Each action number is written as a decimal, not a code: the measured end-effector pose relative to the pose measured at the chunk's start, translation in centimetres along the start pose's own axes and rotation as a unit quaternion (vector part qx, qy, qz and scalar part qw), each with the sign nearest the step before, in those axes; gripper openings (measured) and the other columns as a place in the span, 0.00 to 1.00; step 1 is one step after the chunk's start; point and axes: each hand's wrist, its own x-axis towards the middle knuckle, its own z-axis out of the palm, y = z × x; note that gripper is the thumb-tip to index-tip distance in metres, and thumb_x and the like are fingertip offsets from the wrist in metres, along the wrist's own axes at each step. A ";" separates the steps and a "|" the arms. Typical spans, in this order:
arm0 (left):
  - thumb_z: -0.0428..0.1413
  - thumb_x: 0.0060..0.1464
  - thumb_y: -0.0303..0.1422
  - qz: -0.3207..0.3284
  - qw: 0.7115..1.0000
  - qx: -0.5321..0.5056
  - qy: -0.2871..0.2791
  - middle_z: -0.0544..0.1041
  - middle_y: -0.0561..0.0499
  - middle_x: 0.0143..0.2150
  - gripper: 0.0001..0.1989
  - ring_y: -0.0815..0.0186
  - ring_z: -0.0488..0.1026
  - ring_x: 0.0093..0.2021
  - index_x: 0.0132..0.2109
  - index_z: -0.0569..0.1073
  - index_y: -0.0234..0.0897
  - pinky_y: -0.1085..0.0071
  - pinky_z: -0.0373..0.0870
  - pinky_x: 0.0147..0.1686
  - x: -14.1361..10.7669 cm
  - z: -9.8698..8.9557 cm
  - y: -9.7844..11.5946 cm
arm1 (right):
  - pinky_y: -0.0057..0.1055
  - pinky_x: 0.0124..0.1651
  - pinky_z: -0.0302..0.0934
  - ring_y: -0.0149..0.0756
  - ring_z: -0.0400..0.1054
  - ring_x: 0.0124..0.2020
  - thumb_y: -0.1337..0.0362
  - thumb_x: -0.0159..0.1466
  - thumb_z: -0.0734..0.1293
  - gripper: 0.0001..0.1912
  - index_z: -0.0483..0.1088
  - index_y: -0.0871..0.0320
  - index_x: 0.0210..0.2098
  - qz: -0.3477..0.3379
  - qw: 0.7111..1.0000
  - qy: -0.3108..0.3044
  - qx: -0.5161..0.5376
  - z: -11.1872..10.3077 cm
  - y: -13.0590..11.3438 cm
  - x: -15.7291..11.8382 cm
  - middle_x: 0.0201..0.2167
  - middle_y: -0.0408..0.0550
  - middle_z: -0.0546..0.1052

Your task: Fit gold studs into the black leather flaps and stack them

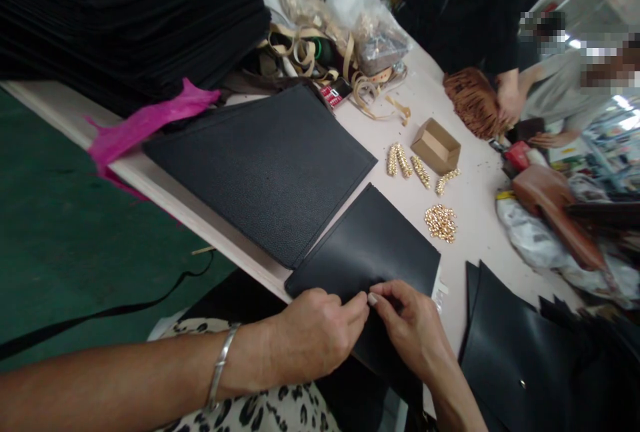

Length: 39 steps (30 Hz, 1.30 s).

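The left hand (320,329) and the right hand (415,332) meet over a black panel (385,239), fingertips almost touching. The left fingers are curled in, thumb and forefinger drawn together; the right thumb and forefinger also close to a pinch. I cannot tell whether anything small sits between them. The panel lies at the near edge of the bench (483,182), its lower part partly hidden by the hands. A bracelet (221,365) circles the left wrist.

Just beyond the panel to the left lies a larger black piece (270,165). Farther up the bench, a cardboard box (436,145) stands open near several gold rows (421,172), with a loose gold pile (441,223) nearer the panel. To the right lie more black sheets (520,345). At far left, pink plastic (150,122) hangs over the edge beside a tall black stack (125,19). Across the bench, another person's hand (510,99) touches a brown fringed piece (470,102).
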 end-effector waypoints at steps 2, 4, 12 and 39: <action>0.46 0.64 0.30 -0.001 1.000 -0.005 -0.004 0.75 0.43 0.55 0.21 0.63 0.73 0.30 0.60 0.68 0.28 0.64 0.67 0.23 -0.1 0.1 0.0 | 0.32 0.36 0.63 0.40 0.74 0.31 0.58 0.62 0.66 0.10 0.79 0.52 0.34 0.024 1.000 -0.016 -0.009 -0.3 -0.3 0.4 0.31 0.46 0.81; 0.46 0.64 0.30 0.003 1.000 -0.007 -0.007 0.74 0.43 0.57 0.21 0.63 0.72 0.30 0.61 0.68 0.28 0.64 0.67 0.23 -0.1 0.1 0.0 | 0.31 0.32 0.61 0.38 0.72 0.28 0.58 0.61 0.65 0.10 0.78 0.53 0.32 0.042 0.998 -0.044 -0.015 -0.6 -0.4 0.9 0.27 0.44 0.80; 0.50 0.63 0.30 0.018 0.998 -0.041 -0.036 0.73 0.41 0.60 0.20 0.64 0.73 0.32 0.60 0.69 0.30 0.65 0.67 0.24 -0.3 0.4 -0.4 | 0.28 0.28 0.56 0.34 0.68 0.25 0.61 0.59 0.67 0.06 0.73 0.55 0.28 0.099 0.985 -0.142 -0.017 -1.3 -0.4 3.1 0.23 0.42 0.76; 0.51 0.65 0.33 0.083 0.978 -0.119 0.148 0.81 0.46 0.52 0.16 0.64 0.82 0.38 0.57 0.74 0.39 0.77 0.78 0.34 1.6 2.0 3.4 | 0.34 0.47 0.68 0.39 0.76 0.42 0.64 0.57 0.68 0.20 0.76 0.57 0.49 0.155 0.948 0.226 0.163 -6.0 10.0 -6.5 0.40 0.47 0.82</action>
